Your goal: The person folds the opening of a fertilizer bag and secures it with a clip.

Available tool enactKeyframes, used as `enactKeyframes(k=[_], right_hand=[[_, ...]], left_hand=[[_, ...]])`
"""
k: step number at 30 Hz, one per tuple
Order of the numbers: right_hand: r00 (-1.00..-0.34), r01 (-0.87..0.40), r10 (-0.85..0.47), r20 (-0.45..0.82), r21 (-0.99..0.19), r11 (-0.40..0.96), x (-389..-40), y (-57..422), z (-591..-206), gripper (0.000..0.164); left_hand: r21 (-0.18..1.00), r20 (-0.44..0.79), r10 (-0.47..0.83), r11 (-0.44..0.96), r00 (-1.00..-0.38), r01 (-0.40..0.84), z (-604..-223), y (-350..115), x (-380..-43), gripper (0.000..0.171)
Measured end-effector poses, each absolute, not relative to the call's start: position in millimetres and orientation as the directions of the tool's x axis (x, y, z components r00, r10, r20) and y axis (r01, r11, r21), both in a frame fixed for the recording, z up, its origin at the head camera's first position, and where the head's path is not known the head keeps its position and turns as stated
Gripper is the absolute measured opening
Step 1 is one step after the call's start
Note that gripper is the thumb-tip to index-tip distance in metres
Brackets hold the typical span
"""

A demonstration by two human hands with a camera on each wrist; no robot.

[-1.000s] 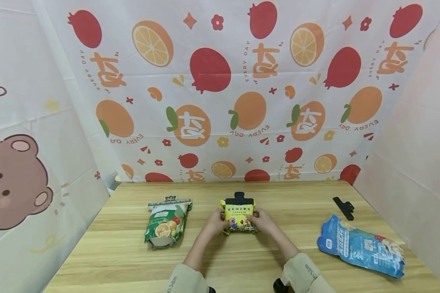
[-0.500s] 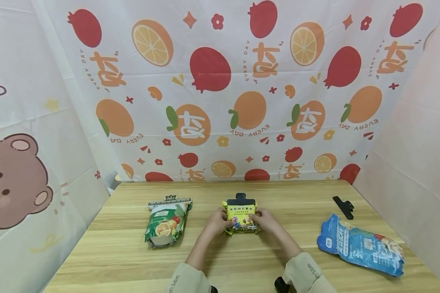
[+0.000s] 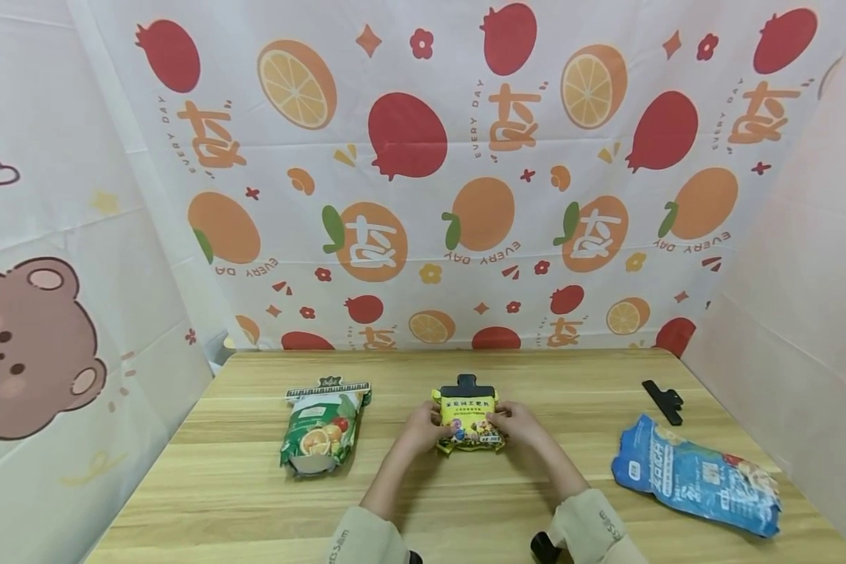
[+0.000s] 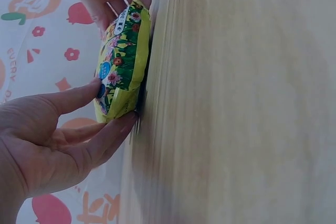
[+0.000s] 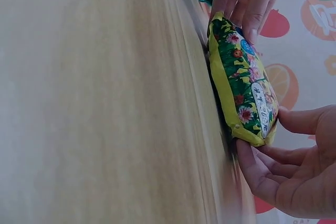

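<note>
A small yellow fertilizer bag (image 3: 468, 419) with printed flowers lies at the middle of the table, its top pinched by a black bag clip (image 3: 468, 386). My left hand (image 3: 421, 429) holds the bag's left side, thumb on the front and fingers at the edge. On the opposite side my right hand (image 3: 518, 424) grips it the same way. Both wrist views show the flowered bottom end of the bag (image 4: 123, 59) close over the wood, with thumb and fingers at each corner.
To the left lies a green bag (image 3: 320, 435) with printed fruit, closed by a ruler-like clip (image 3: 327, 389). A blue bag (image 3: 698, 474) lies at the right of the table (image 3: 268, 517). Behind it is a loose black clip (image 3: 664, 401). A fruit-print curtain (image 3: 423, 211) hangs behind the table.
The yellow bag, with its clip and both hands, has shifted slightly to the right and a little nearer to me. The other bags and the loose clip have stayed put.
</note>
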State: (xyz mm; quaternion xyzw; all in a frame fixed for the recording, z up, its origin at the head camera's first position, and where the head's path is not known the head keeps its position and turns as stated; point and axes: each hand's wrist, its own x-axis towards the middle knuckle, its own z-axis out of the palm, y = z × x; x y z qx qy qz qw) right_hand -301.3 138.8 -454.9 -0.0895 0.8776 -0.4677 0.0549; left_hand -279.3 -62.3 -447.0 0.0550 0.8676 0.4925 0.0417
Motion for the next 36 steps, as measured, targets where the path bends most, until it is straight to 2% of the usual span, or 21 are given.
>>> enactKeyframes(k=[9, 25, 31, 36], right_hand=[[-0.984, -0.079, -0.177, -0.016, -0.851, 0.519, -298.3, 139.8, -455.0, 0.032], [-0.974, -0.105, -0.225, -0.005, -0.873, 0.476, -296.9, 141.6, -458.3, 0.031], [-0.976, -0.11, -0.219, 0.005, -0.878, 0.467, -295.7, 142.7, -460.0, 0.033], [-0.976, -0.107, -0.22, 0.014, -0.902, 0.419, -292.9, 147.6, -457.5, 0.035]], left_hand=[[0.86, -0.01, 0.14, 0.506, -0.99, 0.063, -448.1, -60.7, -279.7, 0.047], [0.869, -0.026, 0.123, 0.494, -0.992, 0.038, -452.2, -60.0, -279.0, 0.045], [0.847, -0.008, 0.108, 0.53, -0.994, 0.051, -448.2, -57.6, -275.0, 0.045], [0.822, 0.008, 0.066, 0.567, -0.998, 0.045, -445.3, -53.5, -273.0, 0.039]])
